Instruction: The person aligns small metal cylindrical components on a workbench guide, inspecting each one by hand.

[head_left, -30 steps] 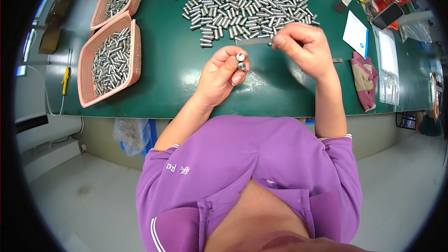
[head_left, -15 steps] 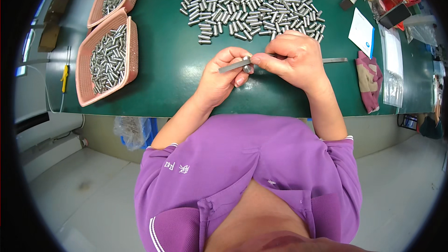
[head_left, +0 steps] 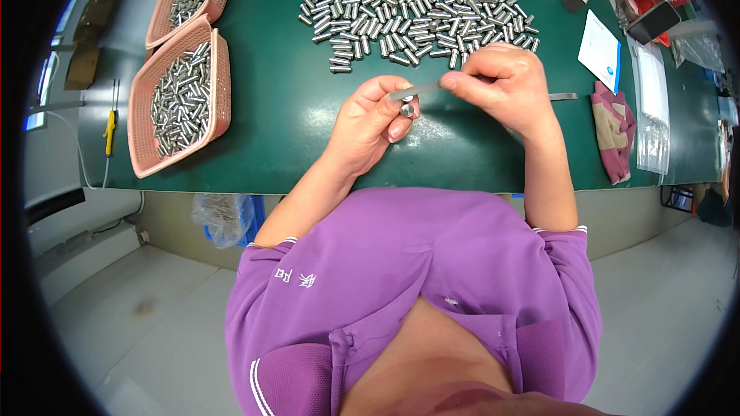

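My left hand (head_left: 365, 119) pinches a short steel pin (head_left: 407, 110) between thumb and fingers, its round end turned toward me. My right hand (head_left: 501, 81) grips a flat grey metal file (head_left: 563, 96). One end of the file sticks out past the right side of that hand. Its other end, smeared by motion, lies across the pin near the left thumb. Beyond both hands, a big heap of loose steel pins (head_left: 416, 11) spreads over the green table.
Two pink plastic baskets full of pins stand at the left, a near basket (head_left: 221, 100) and a far basket (head_left: 158, 19). A yellow-handled tool (head_left: 109, 132) lies beyond them. At right are a folded cloth (head_left: 613, 135), a white card (head_left: 600, 50) and a dark phone (head_left: 654, 23).
My right hand has drawn the file to the right across the pin, so less of it reaches past the left thumb. My left hand has stayed nearly in place.
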The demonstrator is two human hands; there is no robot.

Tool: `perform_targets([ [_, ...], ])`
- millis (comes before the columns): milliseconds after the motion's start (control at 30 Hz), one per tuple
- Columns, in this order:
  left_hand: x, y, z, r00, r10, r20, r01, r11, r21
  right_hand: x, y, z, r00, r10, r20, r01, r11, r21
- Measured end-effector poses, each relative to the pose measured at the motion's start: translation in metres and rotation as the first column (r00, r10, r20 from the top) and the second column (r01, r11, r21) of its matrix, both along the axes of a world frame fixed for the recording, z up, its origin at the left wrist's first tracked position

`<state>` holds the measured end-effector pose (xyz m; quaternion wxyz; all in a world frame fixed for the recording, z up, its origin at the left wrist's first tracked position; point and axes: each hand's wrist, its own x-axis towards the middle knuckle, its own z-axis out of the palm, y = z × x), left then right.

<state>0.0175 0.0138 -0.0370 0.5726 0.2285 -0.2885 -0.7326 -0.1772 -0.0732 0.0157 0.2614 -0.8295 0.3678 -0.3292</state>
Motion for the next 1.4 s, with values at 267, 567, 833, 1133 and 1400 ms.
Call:
perform_targets([
  [267,-0.004,0.001,0.000,1.000,0.005,0.007,-0.005,0.997,0.079,0.014,0.007,-0.003,0.996,0.071,-0.062,-0.083,0.971,-0.223],
  [567,-0.004,0.001,0.002,0.999,-0.017,0.030,0.015,0.996,0.090,0.007,0.003,-0.006,0.996,0.070,-0.056,-0.077,0.988,-0.131],
  [833,-0.004,0.001,0.003,0.999,0.014,0.038,-0.017,0.996,0.087,0.000,-0.003,-0.010,0.993,0.035,-0.112,-0.050,0.989,-0.142],
  [1133,-0.001,-0.001,0.004,0.999,0.031,-0.011,-0.031,0.999,0.005,-0.018,-0.017,0.001,0.993,-0.092,-0.079,0.083,0.991,-0.109],
  [1400,-0.003,0.002,-0.001,0.999,0.033,-0.001,-0.033,0.999,0.007,0.001,-0.005,-0.004,0.998,0.013,-0.062,-0.019,0.995,-0.100],
])
